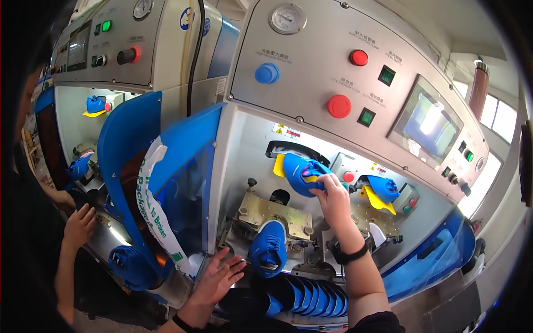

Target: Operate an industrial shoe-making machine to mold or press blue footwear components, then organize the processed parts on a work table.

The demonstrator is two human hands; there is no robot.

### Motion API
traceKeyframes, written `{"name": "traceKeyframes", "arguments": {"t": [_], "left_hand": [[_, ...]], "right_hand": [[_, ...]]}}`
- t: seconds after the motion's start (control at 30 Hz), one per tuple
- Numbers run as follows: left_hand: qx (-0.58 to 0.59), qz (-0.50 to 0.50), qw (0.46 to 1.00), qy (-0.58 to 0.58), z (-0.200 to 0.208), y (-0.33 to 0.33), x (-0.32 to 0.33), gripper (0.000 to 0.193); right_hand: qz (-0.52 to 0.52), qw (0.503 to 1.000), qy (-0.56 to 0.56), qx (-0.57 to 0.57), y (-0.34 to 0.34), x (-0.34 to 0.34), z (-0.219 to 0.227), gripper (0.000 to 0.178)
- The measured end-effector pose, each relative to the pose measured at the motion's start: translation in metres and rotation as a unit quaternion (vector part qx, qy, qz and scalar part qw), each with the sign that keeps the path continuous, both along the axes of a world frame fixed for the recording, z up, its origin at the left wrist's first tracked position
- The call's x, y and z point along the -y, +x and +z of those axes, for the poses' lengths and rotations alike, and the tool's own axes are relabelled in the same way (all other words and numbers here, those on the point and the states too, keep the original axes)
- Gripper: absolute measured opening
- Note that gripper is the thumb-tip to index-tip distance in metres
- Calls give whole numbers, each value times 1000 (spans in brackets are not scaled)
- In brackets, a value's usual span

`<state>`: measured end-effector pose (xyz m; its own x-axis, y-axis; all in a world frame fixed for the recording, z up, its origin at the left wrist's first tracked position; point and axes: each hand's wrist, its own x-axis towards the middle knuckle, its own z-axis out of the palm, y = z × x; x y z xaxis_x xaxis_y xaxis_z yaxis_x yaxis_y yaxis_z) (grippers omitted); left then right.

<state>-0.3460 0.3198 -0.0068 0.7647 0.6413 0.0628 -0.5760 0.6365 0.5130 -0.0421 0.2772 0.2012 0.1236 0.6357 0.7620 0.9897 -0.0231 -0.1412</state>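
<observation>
My right hand (336,205) is raised into the machine's lit bay, its fingers closed on the edge of a blue shoe upper (300,173). A yellow flap sticks out at that upper's left end, beside a dark curved pad (283,147). Lower down, my left hand (219,279) is open with fingers spread, palm partly up. It is just left of a second blue shoe upper (268,250), which stands laced in front of a brass-coloured metal clamp plate (277,213). To the right, another blue upper with a yellow flap (382,191) hangs at the neighbouring station.
A row of dark blue curved pieces (311,297) lies along the bay's front edge. Above is the grey control panel (311,50). Blue side guards (191,139) flank the bay. At left, a co-worker's hand (80,225) is at a similar machine near another blue upper (130,266).
</observation>
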Motion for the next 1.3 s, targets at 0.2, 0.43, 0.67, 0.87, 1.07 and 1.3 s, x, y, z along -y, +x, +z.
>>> {"name": "traceKeyframes", "arguments": {"t": [0.2, 0.43, 0.67, 0.87, 1.07, 1.3], "left_hand": [[-14, -22, 1000, 14, -1, 14, -2, 54], [-275, -188, 909, 252, -61, -12, -15, 22], [-334, -289, 719, 536, -171, -4, 12, 40], [-250, -154, 711, 638, -179, 31, 26, 61], [-412, -36, 529, 741, -194, 43, 18, 78], [-406, 67, 586, 698, -151, 48, 33, 50]], "right_hand": [[-21, 995, 69, 63, 55, -56, -7, 28], [-149, 979, 134, -45, 39, -12, -73, 17], [-271, 961, -56, 28, 77, 4, -110, 26], [-189, 980, -36, -53, 73, 28, -90, 22], [-295, 934, 183, 88, 167, 109, -19, 28], [-214, 976, -9, -23, 247, 169, -1, 14]]}}
